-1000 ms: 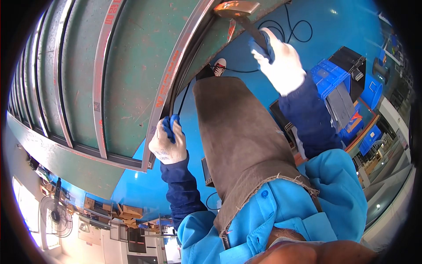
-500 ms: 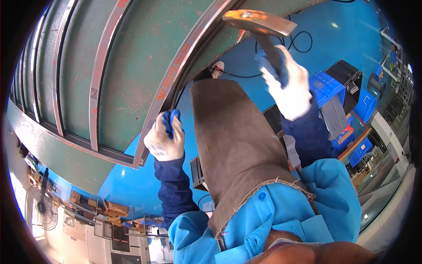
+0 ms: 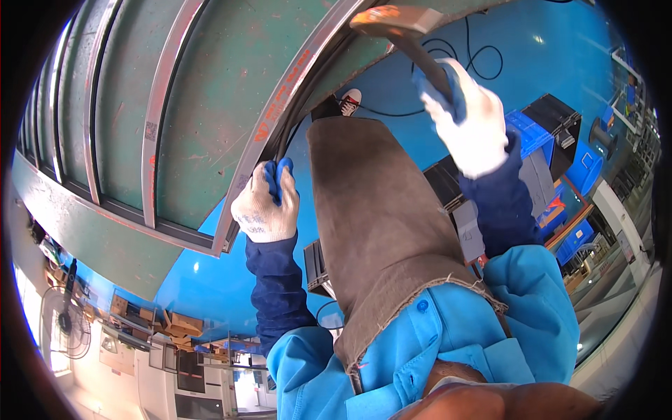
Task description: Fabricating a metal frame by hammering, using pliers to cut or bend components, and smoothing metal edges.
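A hammer (image 3: 428, 64) with an orange-marked steel head is in my right hand (image 3: 472, 129), gloved in white with blue palm coating, fingers wrapped round its dark handle. Its slightly blurred head is over the far part of the grey metal frame (image 3: 269, 115). At the frame's near corner, my left hand (image 3: 266, 206), in the same kind of glove, is closed with thumb and fingers pinched round a thin black strip (image 3: 281, 143). That strip runs along the frame's outer side. What lies inside the left fingers is mostly hidden.
The barred frame rests on a worn green tabletop (image 3: 217, 91). On the blue floor lie a looped black cable (image 3: 484, 61) and blue and black crates (image 3: 553, 119) to the right. A standing fan (image 3: 64, 322) is at the lower left.
The hammer head has shifted a little left and farther away, while my right hand sits slightly more to the right. My left hand keeps its pinch at the frame.
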### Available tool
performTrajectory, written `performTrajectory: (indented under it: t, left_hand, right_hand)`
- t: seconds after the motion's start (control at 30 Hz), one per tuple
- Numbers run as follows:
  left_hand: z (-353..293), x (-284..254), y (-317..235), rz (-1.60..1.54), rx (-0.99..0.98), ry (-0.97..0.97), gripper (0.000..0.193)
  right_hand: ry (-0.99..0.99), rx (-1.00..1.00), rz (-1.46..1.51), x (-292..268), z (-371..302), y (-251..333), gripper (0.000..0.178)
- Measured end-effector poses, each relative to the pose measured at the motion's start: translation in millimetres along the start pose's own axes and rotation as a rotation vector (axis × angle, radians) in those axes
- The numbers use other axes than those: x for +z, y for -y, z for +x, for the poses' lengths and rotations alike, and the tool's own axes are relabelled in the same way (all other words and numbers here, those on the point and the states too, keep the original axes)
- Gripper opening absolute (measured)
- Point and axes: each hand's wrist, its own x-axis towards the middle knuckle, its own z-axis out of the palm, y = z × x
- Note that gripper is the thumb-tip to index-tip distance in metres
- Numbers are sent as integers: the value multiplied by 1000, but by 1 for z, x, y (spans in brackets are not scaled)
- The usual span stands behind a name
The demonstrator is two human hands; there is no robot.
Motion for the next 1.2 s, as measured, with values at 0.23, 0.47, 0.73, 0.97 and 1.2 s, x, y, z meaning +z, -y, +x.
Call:
performTrajectory:
  t: [0.23, 0.47, 0.73, 0.97, 1.2]
  left_hand:
    - [4, 6, -2, -4, 24, -39, 7]
    - [-1, 6, 2, 8, 59, -53, 8]
    - [-7, 2, 2, 29, 55, -40, 8]
    - [0, 3, 1, 16, 51, -68, 10]
    - [1, 8, 4, 53, 42, -21, 13]
  right_hand:
    - [80, 1, -94, 19, 6, -3, 44]
    - [97, -1, 11, 24, -1, -11, 41]
    - [83, -12, 162, 16, -26, 2, 44]
    - [77, 64, 204, 22, -30, 3, 44]
    - [208, 56, -39, 21, -5, 0, 43]
